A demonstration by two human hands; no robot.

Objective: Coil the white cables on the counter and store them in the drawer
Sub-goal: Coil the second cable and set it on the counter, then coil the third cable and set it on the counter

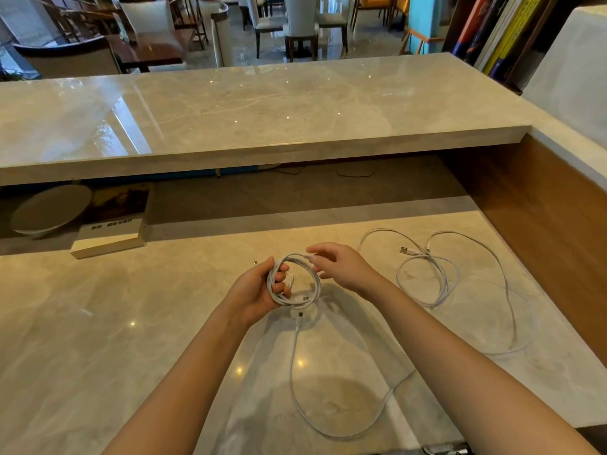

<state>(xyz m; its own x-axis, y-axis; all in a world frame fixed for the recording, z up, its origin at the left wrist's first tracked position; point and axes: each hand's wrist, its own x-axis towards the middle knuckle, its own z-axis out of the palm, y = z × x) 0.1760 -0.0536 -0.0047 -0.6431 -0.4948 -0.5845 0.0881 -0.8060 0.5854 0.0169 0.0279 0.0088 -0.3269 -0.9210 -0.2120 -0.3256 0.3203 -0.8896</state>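
My left hand (254, 289) grips a coiled white cable (314, 284), wound into several round loops held above the marble counter (98, 323). My right hand (341, 264) touches the top of the coil with its fingers spread, pinching the strand lightly. A second white cable (292, 372) lies loose on the counter below my hands, its plug end just under the coil and its length curving toward my right forearm. A third white cable (440, 274) sprawls in loose loops at the right. No drawer is in view.
A raised marble ledge (262, 126) runs across the back. Under it at the left sit a pale bowl (49, 208) and a book (111, 221). A wooden side panel (542, 224) borders the counter at the right. Books stand at the upper right.
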